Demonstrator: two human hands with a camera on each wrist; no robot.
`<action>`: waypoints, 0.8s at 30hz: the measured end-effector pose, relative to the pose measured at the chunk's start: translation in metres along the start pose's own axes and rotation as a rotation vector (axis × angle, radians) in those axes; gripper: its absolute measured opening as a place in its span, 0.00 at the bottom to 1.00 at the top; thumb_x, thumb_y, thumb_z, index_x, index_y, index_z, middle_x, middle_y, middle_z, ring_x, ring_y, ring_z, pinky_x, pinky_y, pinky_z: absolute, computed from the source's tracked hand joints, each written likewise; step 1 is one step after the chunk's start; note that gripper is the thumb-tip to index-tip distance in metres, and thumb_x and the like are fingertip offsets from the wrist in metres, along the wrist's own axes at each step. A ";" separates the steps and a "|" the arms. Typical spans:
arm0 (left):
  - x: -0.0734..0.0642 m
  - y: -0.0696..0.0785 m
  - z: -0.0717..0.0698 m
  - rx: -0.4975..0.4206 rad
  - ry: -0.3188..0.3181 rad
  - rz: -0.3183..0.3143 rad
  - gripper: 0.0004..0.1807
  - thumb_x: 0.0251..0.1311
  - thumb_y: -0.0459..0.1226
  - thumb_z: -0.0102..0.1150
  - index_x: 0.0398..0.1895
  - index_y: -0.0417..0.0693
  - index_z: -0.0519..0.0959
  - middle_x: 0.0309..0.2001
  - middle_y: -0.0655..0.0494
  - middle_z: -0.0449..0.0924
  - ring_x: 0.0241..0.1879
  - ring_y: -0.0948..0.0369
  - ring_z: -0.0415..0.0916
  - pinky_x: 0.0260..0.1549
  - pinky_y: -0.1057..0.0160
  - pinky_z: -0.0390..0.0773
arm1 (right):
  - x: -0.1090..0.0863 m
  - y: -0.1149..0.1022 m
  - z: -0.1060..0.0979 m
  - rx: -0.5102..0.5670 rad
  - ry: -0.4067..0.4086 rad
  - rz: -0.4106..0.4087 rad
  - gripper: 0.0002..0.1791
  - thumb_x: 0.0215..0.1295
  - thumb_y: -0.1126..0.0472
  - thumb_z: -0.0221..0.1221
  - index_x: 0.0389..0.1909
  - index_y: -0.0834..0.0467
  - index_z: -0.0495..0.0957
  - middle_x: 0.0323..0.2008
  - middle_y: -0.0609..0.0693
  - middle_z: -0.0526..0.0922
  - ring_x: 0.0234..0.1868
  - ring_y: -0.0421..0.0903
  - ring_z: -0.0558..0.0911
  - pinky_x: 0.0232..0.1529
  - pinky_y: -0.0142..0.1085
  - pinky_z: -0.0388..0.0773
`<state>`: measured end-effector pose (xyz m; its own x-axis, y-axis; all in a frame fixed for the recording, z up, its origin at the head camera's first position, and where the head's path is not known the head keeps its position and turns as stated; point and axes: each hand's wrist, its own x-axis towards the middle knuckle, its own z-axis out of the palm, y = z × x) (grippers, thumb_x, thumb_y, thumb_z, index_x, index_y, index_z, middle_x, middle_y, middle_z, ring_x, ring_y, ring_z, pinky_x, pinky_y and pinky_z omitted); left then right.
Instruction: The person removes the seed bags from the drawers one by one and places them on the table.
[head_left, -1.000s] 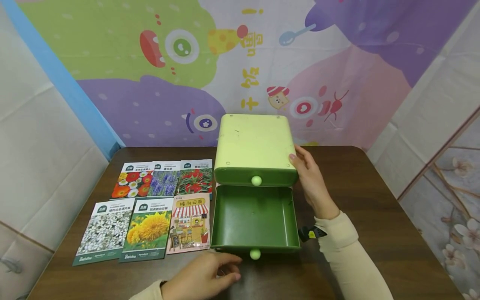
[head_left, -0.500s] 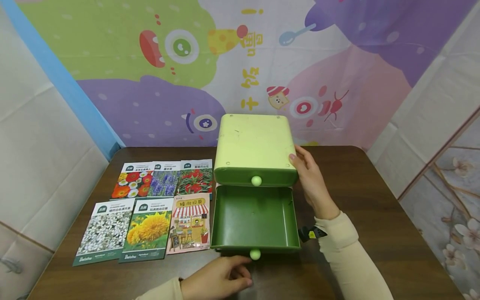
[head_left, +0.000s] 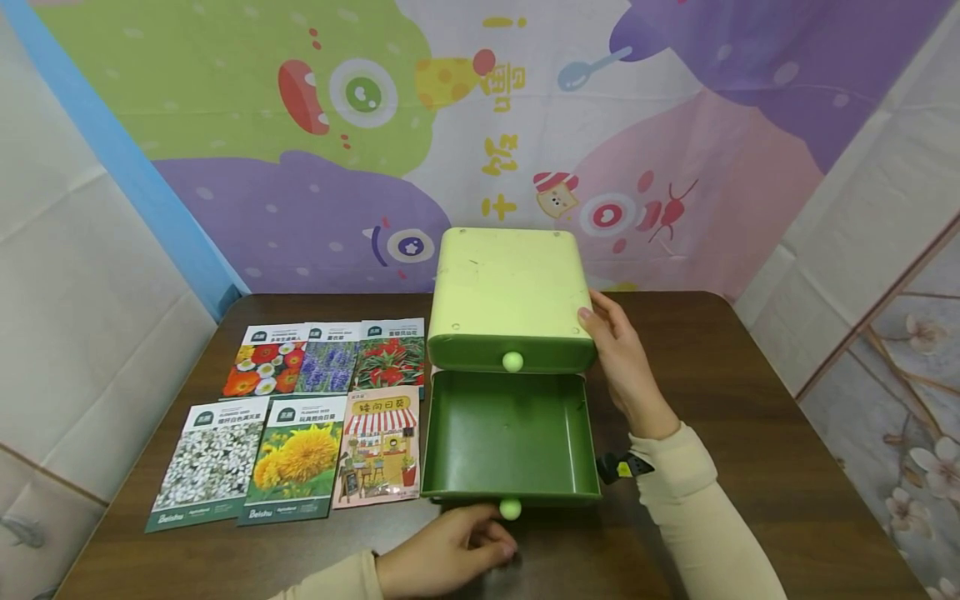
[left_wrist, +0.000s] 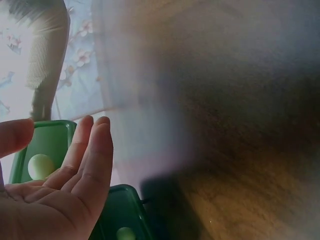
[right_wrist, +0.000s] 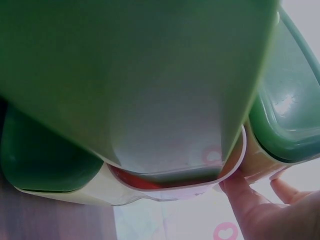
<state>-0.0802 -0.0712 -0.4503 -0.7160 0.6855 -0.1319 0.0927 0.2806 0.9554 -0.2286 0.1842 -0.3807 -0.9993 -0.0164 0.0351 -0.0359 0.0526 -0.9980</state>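
A pale-green drawer cabinet point(head_left: 513, 283) stands in the middle of the table, its top drawer point(head_left: 465, 353) closed. Below that, a dark-green drawer point(head_left: 506, 442) is pulled out, with nothing visible inside. My left hand point(head_left: 442, 550) is at the round knob point(head_left: 510, 509) of this drawer, index fingertip right beside it. In the left wrist view its fingers point(left_wrist: 97, 155) are extended and the thumb stands apart. My right hand point(head_left: 622, 358) rests against the cabinet's right side, thumb at the top edge. The right wrist view shows its fingers point(right_wrist: 245, 205) touching the side wall.
Flower seed packets lie in two rows left of the cabinet, among them a yellow-flower packet point(head_left: 292, 458) and a pink shop-picture packet point(head_left: 378, 450) close beside the drawer. A cartoon-printed cloth point(head_left: 315, 225) hangs behind the brown table point(head_left: 712, 400).
My left hand has moved right along the drawer's front edge to the knob. The right hand, cabinet and packets have stayed in place.
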 end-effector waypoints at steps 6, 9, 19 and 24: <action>0.003 -0.003 0.002 -0.049 0.004 0.026 0.12 0.69 0.40 0.55 0.45 0.39 0.79 0.41 0.43 0.86 0.33 0.69 0.81 0.36 0.73 0.78 | -0.001 -0.001 0.000 -0.006 -0.002 0.001 0.32 0.74 0.46 0.49 0.75 0.50 0.56 0.70 0.54 0.64 0.60 0.42 0.69 0.54 0.27 0.71; 0.004 -0.003 0.001 -0.075 0.005 0.032 0.12 0.70 0.38 0.53 0.45 0.39 0.80 0.41 0.42 0.86 0.35 0.70 0.80 0.37 0.72 0.78 | -0.001 -0.001 0.000 -0.005 -0.003 0.002 0.32 0.74 0.46 0.50 0.75 0.49 0.56 0.70 0.54 0.64 0.60 0.42 0.69 0.54 0.27 0.71; 0.006 0.003 -0.001 -0.123 0.063 -0.022 0.15 0.72 0.42 0.51 0.43 0.41 0.82 0.40 0.43 0.87 0.41 0.60 0.84 0.39 0.68 0.81 | -0.002 -0.001 -0.001 -0.016 -0.018 0.000 0.33 0.74 0.45 0.49 0.76 0.48 0.55 0.72 0.52 0.62 0.63 0.43 0.67 0.56 0.28 0.70; 0.008 0.005 0.000 -0.169 0.094 -0.054 0.18 0.73 0.42 0.49 0.45 0.36 0.82 0.39 0.43 0.88 0.42 0.57 0.85 0.41 0.64 0.83 | -0.001 0.000 -0.001 -0.025 -0.020 -0.005 0.33 0.74 0.45 0.50 0.76 0.48 0.54 0.72 0.52 0.62 0.62 0.43 0.68 0.57 0.31 0.70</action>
<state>-0.0850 -0.0644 -0.4464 -0.7792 0.6043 -0.1662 -0.0595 0.1927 0.9795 -0.2274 0.1852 -0.3804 -0.9986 -0.0363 0.0391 -0.0418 0.0777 -0.9961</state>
